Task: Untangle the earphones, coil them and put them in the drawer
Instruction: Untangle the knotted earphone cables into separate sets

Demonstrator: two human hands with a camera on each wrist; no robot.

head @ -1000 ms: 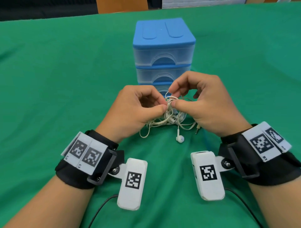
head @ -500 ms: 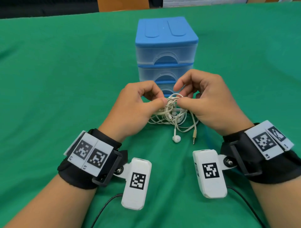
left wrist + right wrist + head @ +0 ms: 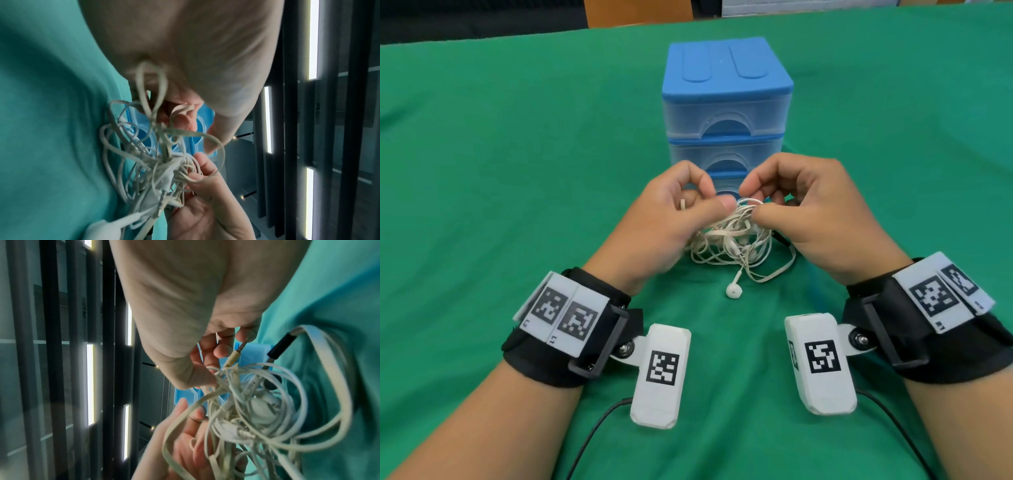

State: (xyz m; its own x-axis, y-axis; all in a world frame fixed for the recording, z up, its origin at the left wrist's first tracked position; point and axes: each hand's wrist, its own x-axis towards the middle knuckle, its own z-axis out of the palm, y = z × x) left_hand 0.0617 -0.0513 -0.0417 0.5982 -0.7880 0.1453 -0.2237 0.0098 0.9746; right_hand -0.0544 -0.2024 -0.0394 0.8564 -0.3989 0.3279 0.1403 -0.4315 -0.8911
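A knot of white earphone cables [image 3: 732,241] hangs between my two hands just above the green table. My left hand [image 3: 690,209] pinches strands at the knot's upper left, and a loop of cable shows inside its curled fingers. My right hand [image 3: 760,209] pinches strands at the upper right. One earbud [image 3: 734,291] dangles at the bottom, near the cloth. In the right wrist view a jack plug [image 3: 232,358] sits by my right fingertips [image 3: 220,352] above the tangle [image 3: 257,410]. The left wrist view shows the tangle [image 3: 156,162] under my palm. Behind the hands stands the blue drawer unit [image 3: 726,113], its drawers closed.
The green cloth table [image 3: 517,171] spreads wide on both sides of the drawer unit. Black cables [image 3: 599,435] run from the wrist cameras towards me over the near table. A dark strip and a wooden panel [image 3: 637,12] lie beyond the far edge.
Both hands kept hold of the knot and worked at its top. The jack plug that hung below at the right is drawn up into the tangle; the earbud still dangles.
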